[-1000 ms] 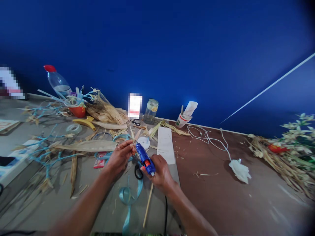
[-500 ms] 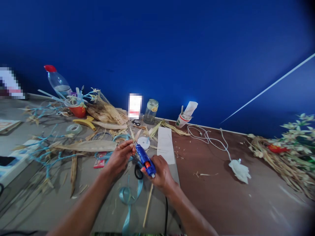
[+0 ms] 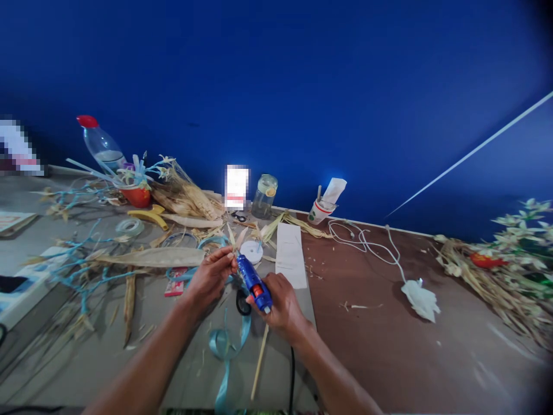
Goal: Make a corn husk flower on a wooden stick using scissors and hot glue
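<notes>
Glue gun (image 3: 252, 279) points forward-left, long axis slanting.

The glue gun (image 3: 247, 272) is blue and red, the ribbon (image 3: 223, 384) turquoise.

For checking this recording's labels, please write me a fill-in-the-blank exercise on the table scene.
The right hand grips an elongated plastic glue gun whose body is mainly coloured ____.
The clear plastic bottle has a cap coloured ____.
In view, the white red-striped cup is to the ____ of the clear cylindrical jar.

Missing words: blue; red; right.
</notes>
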`<state>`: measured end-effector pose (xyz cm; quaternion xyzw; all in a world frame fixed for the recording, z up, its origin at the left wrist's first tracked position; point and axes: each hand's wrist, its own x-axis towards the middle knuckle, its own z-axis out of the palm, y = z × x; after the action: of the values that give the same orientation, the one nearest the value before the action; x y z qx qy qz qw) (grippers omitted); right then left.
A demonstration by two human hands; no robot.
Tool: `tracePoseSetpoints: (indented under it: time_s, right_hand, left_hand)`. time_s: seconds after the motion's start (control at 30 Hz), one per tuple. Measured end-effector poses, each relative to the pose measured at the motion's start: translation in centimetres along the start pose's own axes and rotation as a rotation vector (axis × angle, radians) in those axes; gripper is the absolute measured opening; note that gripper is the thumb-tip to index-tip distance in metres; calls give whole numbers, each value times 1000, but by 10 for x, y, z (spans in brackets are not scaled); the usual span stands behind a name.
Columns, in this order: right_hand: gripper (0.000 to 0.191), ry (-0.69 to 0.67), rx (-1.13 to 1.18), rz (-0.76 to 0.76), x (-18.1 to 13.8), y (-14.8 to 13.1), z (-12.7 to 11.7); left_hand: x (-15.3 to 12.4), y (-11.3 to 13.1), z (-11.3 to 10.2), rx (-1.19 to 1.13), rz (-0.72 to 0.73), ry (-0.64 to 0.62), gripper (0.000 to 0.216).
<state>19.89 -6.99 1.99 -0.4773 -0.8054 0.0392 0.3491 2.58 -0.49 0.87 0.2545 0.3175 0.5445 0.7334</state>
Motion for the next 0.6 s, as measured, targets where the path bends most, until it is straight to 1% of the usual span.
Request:
tracePoseSetpoints:
  time_s: [0.07,0.17,0.23,0.37,0.5,0.6]
  right_hand:
    - [36,7,4,-15,0,0,0]
    - [35,22,10,2,0,1,0]
    - [34,15,10,11,1,0,0]
    - [34,11,11,-21,2,-2,-1]
    - [34,9,18,3,2,-3,-2]
    - [33,4,25,-14,2,-4,-3]
  left_hand:
    - [0,0,0,-4,-8,6,18]
    - [0,1,0,-8,-4,-6,18]
    - [0,0,0,-8,-1,-13,18]
    - [1,-1,-1,5,-3,-5,18]
    - [0,-1,-2,2,4,-16,18]
    - [0,-1,-2,-5,-7,-11,17]
